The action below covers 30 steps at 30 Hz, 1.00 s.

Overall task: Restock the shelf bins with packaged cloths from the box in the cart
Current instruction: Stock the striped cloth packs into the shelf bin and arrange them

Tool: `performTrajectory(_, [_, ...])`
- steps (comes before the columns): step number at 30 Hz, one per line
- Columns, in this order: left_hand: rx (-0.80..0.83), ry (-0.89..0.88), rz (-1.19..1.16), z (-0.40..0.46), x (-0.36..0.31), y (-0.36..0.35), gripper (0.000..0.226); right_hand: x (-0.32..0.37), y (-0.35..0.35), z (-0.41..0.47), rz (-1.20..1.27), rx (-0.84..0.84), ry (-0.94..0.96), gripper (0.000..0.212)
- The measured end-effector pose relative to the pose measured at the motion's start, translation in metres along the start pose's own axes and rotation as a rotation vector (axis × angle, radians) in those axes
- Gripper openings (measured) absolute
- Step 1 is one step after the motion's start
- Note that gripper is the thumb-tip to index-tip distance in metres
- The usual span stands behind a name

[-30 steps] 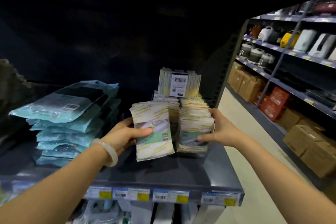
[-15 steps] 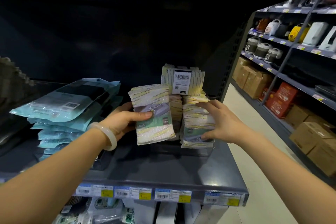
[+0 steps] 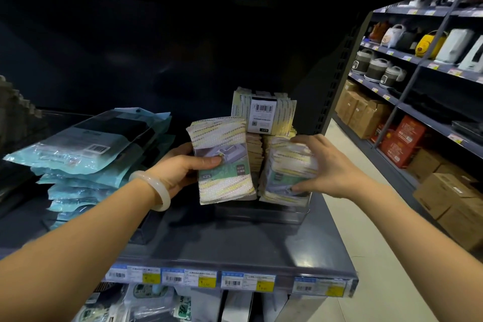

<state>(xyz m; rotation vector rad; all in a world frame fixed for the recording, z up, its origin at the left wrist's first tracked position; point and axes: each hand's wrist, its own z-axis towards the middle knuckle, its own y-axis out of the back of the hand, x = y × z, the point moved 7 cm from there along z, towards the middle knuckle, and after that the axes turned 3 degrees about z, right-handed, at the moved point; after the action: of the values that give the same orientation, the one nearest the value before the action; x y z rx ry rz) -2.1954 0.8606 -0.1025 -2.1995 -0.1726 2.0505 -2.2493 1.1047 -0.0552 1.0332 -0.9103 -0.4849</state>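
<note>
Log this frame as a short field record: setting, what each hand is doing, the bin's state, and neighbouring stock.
setting: store aisle, grey shelf with price tags on its front edge
left hand: grips a bundle of packaged cloths, held upright beside the bin
right hand: holds the stack of cloth packs standing in the clear bin
bin: partly filled, barcode-labelled bundle on top at the back
neighbouring stock: teal packets stacked to the left
</note>
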Motion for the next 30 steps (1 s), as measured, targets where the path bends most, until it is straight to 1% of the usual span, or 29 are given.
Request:
performTrajectory(7, [-0.010, -0.003, 0.004, 0.001, 0.001, 0.001, 0.062, -0.007, -0.030, -0.006, -0.147, 0.040, 0.033, 0.093])
performTrajectory(14, [0.020, -0.014, 0.008, 0.002, 0.001, -0.002, 0.065, -0.019, -0.037, -0.005, -0.330, 0.056, -0.038, 0.091])
performTrajectory(18, [0.038, -0.003, 0.050, 0.001, 0.005, -0.009, 0.072, -0.018, -0.038, -0.003, -0.372, 0.076, -0.070, 0.092])
performTrajectory(21, [0.036, -0.003, 0.106, 0.001, 0.011, -0.013, 0.082, -0.016, -0.037, -0.001, -0.401, 0.148, -0.094, 0.098])
performTrajectory(23, [0.023, -0.012, 0.174, 0.000, 0.015, -0.017, 0.092, -0.011, -0.030, -0.003, -0.332, 0.200, -0.106, 0.100])
performTrajectory(24, [0.018, -0.025, 0.218, -0.001, 0.016, -0.019, 0.093, -0.005, -0.023, -0.005, -0.242, 0.207, -0.107, 0.099])
performTrajectory(27, [-0.009, -0.084, 0.332, -0.002, 0.012, -0.026, 0.091, 0.024, 0.000, -0.005, 0.114, 0.139, -0.057, 0.101])
performTrajectory(30, [-0.047, -0.162, 0.436, -0.002, 0.001, -0.030, 0.095, 0.049, 0.002, 0.004, 0.314, 0.091, 0.000, 0.109])
